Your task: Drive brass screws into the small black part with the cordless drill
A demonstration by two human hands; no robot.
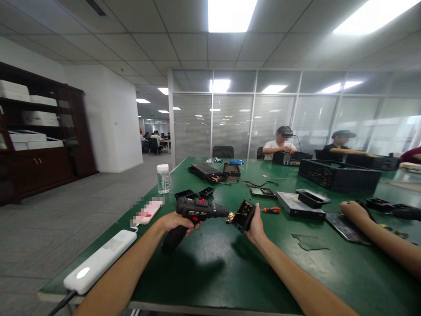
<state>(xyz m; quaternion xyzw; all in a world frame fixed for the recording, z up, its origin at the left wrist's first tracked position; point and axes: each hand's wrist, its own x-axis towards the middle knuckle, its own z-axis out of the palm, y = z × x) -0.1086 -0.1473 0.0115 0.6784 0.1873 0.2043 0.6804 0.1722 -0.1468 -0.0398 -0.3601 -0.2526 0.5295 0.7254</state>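
My left hand (176, 221) is wrapped round the grip of a black cordless drill (201, 209) with red marks. The drill lies level and points right, its bit reaching the open face of a small black box-shaped part (243, 216). My right hand (256, 229) grips that part from its right side and tilts it toward the drill. Small brass-coloured pieces (229, 218) lie on the green table (210, 272) just behind the bit tip. Whether the bit touches a screw inside is too small to tell. More black box-shaped parts (206, 192) sit behind the drill.
A white power strip (101, 259), a phone (151, 211) and a clear bottle (163, 180) line the left edge. An orange-handled screwdriver (272, 210) and a silver metal box (299, 205) lie right. Another person's arm (371, 228) reaches in; two people work behind computer cases (338, 176).
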